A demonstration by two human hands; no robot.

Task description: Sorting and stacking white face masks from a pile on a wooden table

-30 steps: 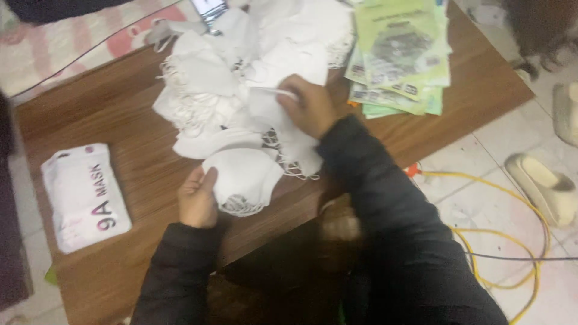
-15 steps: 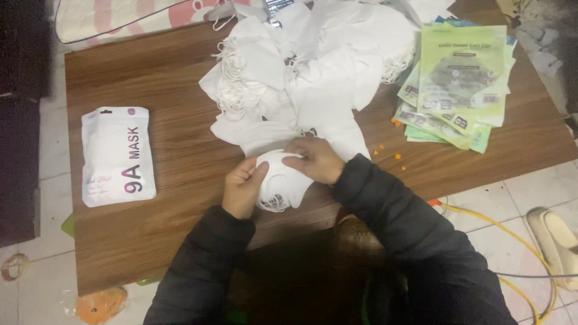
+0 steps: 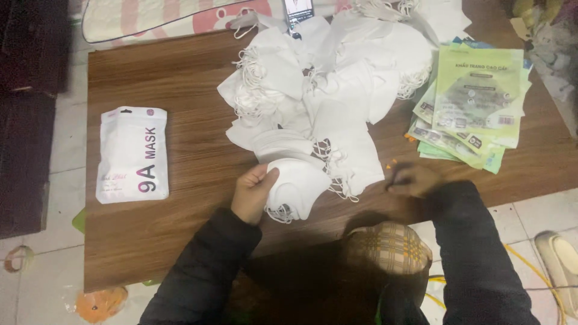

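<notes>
Left hand (image 3: 253,191) fingers pinch the white mask stack (image 3: 294,188) at frame centre; keep edges squared while the blurred right hand (image 3: 414,179), fingers' state unclear, hovers lower right.

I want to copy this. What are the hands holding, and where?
The left hand pinches a small stack of folded white fabric face masks by its left edge. The blurred right hand rests on the brown wooden table, holding nothing visible.

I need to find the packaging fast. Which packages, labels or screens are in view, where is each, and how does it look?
White pouch: flat rectangle with dark lettering, table's left side.
Green packets: fanned stack with grey pictures, table's right side.
Phone: lit screen at the table's far edge, partly cut off.
</notes>
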